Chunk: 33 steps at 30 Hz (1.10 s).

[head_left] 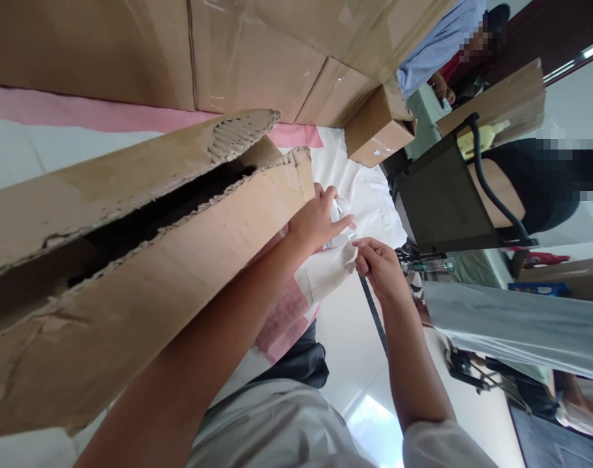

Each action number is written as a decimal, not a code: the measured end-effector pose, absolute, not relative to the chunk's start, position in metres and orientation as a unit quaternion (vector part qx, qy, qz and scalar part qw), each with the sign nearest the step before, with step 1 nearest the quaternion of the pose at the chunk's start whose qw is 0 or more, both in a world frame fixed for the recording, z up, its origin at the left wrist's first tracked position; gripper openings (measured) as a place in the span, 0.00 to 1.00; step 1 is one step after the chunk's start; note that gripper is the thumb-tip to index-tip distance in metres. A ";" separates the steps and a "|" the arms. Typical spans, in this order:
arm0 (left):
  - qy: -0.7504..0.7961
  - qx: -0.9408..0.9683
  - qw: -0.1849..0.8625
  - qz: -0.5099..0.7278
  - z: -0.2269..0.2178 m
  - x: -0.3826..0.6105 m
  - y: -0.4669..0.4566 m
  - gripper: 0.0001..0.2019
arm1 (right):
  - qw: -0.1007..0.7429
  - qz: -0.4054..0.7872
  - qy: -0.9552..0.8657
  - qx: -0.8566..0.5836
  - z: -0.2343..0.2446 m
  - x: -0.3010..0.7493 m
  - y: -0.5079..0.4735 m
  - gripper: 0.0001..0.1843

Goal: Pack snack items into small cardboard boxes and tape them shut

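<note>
My left hand (320,221) reaches past the end of a long cardboard box (238,221). Its fingers and thumb curve around a small white and clear item (336,211), whose kind I cannot make out. Closed in a pinch, my right hand (382,265) grips the raised edge of a white and pink cloth (326,270) just beside it. The cloth covers the table and hangs over its near side. A torn, corrugated edge runs along the box's dark opening, close to my left forearm.
Large taped cartons (257,58) line the far side, with a smaller carton (380,127) at their end. On the right stand a dark folding chair (452,188) with a seated person and a table under a grey cover (515,318). Another person in a blue top works beyond.
</note>
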State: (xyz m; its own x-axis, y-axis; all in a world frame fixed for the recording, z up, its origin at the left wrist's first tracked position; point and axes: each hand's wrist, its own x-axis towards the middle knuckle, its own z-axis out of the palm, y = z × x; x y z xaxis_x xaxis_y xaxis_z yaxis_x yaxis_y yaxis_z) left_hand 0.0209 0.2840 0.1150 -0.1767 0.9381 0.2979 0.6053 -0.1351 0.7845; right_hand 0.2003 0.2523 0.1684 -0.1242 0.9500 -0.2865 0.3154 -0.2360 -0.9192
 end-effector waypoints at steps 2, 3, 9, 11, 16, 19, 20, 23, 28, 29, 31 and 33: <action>0.628 0.615 0.183 0.441 0.115 0.021 0.284 0.22 | 0.304 0.519 -0.540 -0.589 0.170 0.200 0.252 0.11; 0.627 0.616 0.184 0.440 0.114 0.021 0.284 0.22 | 0.303 0.519 -0.540 -0.589 0.171 0.201 0.251 0.11; 0.625 0.625 0.190 0.428 0.113 0.021 0.284 0.23 | 0.310 0.527 -0.525 -0.592 0.172 0.204 0.247 0.10; 0.622 0.629 0.188 0.427 0.112 0.021 0.283 0.23 | 0.309 0.528 -0.519 -0.596 0.170 0.206 0.246 0.10; 0.634 0.636 0.174 0.404 0.115 0.021 0.282 0.24 | 0.311 0.531 -0.508 -0.603 0.159 0.205 0.242 0.11; 0.646 0.638 0.164 0.386 0.117 0.022 0.282 0.24 | 0.326 0.526 -0.510 -0.597 0.157 0.202 0.241 0.12; 0.649 0.638 0.161 0.381 0.118 0.022 0.283 0.24 | 0.328 0.526 -0.511 -0.596 0.157 0.202 0.242 0.12; 0.652 0.636 0.157 0.381 0.119 0.022 0.283 0.22 | 0.329 0.524 -0.513 -0.595 0.159 0.201 0.243 0.12; 0.646 0.627 0.173 0.401 0.119 0.022 0.283 0.21 | 0.326 0.514 -0.524 -0.596 0.158 0.201 0.246 0.12; 0.646 0.626 0.176 0.401 0.119 0.022 0.282 0.21 | 0.320 0.515 -0.524 -0.598 0.157 0.201 0.246 0.12; 0.646 0.626 0.177 0.399 0.120 0.022 0.281 0.21 | 0.314 0.520 -0.520 -0.600 0.153 0.203 0.247 0.13; 0.646 0.628 0.176 0.397 0.121 0.022 0.280 0.21 | 0.310 0.527 -0.518 -0.598 0.150 0.205 0.247 0.13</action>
State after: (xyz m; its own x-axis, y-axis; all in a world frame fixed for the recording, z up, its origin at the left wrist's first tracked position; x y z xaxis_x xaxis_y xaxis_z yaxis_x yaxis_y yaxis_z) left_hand 0.0218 0.2799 0.1210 -0.1491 0.9506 0.2723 0.6718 -0.1047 0.7333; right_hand 0.2048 0.2470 0.1498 -0.0934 0.9466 -0.3087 0.2923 -0.2703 -0.9174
